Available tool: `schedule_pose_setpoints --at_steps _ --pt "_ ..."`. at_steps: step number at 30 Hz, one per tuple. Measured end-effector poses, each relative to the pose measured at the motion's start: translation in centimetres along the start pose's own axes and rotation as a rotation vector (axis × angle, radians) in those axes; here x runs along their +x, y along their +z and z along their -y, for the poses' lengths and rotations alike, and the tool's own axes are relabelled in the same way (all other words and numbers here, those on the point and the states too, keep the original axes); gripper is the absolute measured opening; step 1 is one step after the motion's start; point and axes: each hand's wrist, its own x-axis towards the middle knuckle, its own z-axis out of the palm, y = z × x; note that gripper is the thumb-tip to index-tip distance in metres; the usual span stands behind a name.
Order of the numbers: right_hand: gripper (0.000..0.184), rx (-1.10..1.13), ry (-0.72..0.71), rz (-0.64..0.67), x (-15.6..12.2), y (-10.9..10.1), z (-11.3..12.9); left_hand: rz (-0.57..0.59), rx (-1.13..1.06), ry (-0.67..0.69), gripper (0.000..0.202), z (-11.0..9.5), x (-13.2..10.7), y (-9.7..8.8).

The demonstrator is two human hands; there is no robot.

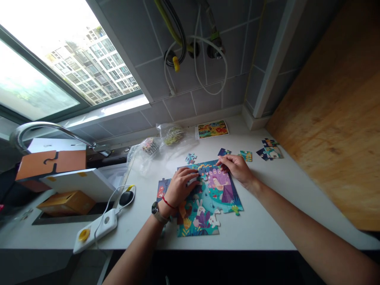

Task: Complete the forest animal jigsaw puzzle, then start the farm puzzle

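A partly joined jigsaw puzzle (212, 198) with rabbits, plants and a purple figure lies on the white counter. My left hand (182, 184) rests on its left part, fingers lying flat over the pieces and covering some of the picture. At the puzzle's upper right edge, my right hand (236, 168) has its fingers bent together on a puzzle piece (219, 162), mostly hidden beneath them. Loose pieces lie close by: a light blue piece (190, 158) above the puzzle, a dark blue piece (224, 151) and a green-yellow piece (246, 155) beside my right hand.
Several pieces (270, 150) lie farther right. A picture card (212, 129) and clear plastic bags (166, 140) sit toward the wall. On the left are a power strip (96, 229) with a charger (126, 198), an orange box (50, 166) and a faucet (56, 126). A wooden panel (335, 118) borders the right.
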Motion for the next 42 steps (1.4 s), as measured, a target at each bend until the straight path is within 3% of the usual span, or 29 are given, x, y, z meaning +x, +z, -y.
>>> schedule_pose_setpoints --at_steps 7,26,30,34,42 --pt "0.057 -0.029 -0.005 0.017 0.1 -0.1 -0.3 -0.007 0.032 0.02 0.019 -1.4 -1.2 -0.5" --pt "0.055 -0.15 -0.046 0.076 -0.1 -0.1 -0.2 -0.026 0.104 0.092 0.027 -1.0 -1.4 0.4" --pt "0.04 -0.387 -0.277 0.124 -0.8 0.3 0.1 -0.056 0.098 0.066 0.021 -1.4 -1.5 0.3" --pt "0.021 -0.719 -0.554 0.258 -1.8 0.8 0.0 -0.046 0.08 0.043 0.023 -1.5 -1.6 0.3" --pt "0.021 -0.914 -0.619 0.352 -2.0 0.8 0.0 -0.053 0.048 0.023 0.025 -1.4 -1.7 0.3"
